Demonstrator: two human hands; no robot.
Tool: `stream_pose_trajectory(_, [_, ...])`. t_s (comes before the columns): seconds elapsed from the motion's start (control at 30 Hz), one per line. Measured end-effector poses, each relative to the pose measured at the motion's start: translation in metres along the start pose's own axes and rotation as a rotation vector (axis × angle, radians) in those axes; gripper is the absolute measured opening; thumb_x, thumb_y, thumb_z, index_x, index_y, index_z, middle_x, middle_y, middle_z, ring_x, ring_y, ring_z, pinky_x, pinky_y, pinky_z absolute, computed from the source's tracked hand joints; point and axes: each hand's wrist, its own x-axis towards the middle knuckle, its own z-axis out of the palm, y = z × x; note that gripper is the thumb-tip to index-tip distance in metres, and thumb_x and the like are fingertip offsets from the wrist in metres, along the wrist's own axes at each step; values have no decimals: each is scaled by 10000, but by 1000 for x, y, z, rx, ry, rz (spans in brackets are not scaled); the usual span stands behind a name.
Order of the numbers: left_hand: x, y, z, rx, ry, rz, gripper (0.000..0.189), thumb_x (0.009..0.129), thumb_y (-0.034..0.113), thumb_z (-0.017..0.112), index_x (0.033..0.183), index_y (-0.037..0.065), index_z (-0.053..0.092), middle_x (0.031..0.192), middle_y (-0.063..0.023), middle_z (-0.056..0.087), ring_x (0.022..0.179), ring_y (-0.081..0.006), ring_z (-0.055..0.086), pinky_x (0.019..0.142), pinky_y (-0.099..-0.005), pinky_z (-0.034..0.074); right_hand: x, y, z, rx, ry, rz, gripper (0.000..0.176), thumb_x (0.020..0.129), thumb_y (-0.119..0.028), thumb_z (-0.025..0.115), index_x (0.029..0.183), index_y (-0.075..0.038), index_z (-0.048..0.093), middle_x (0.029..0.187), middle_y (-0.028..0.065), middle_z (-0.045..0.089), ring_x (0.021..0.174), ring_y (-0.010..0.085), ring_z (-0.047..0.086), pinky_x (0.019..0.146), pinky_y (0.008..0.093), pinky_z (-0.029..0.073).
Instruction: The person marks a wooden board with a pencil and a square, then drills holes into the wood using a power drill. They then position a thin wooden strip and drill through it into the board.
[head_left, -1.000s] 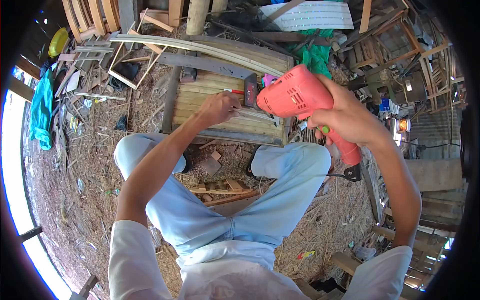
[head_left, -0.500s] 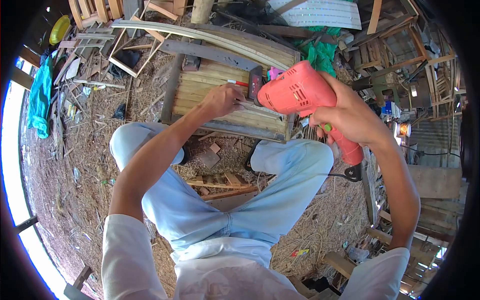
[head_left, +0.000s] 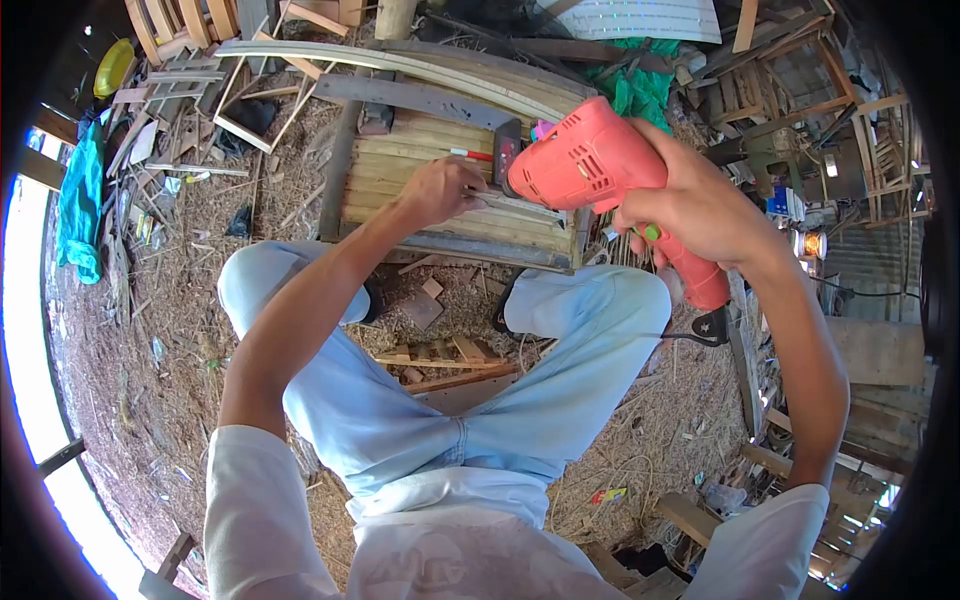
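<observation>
A red power drill (head_left: 590,155) points left over a low slatted wooden table (head_left: 400,180), with my right hand (head_left: 690,205) wrapped round its handle. Its front end is beside a dark upright block (head_left: 507,150). My left hand (head_left: 440,190) is closed around the end of a thin wood strip (head_left: 520,207), close to the drill's front. Behind my left hand lies a red and white pen (head_left: 470,154) on the slats. A long grey board (head_left: 410,97) and a pale strip (head_left: 390,65) lie across the table's far part.
Wood scraps (head_left: 180,90) and an open wooden frame (head_left: 245,125) lie at the left, near a teal cloth (head_left: 80,205). Green plastic (head_left: 640,90) is behind the drill. Small wooden pieces (head_left: 450,375) lie between my legs. More timber (head_left: 850,120) stands at the right.
The drill and my right hand have shifted slightly left and up in the view. My left hand has moved a little up and left, still closed.
</observation>
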Motion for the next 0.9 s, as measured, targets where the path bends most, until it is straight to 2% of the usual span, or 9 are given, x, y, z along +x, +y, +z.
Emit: stream_pose_trajectory(0.9, [0, -4, 4, 4, 32, 24, 257, 722, 204, 793, 955, 106, 741, 1061, -53, 708, 994, -282, 650, 852, -386, 531, 1, 1, -2, -17, -11, 23, 689, 762, -69, 607, 1407, -28, 367, 875, 106, 639, 612, 141, 608, 483, 301, 498])
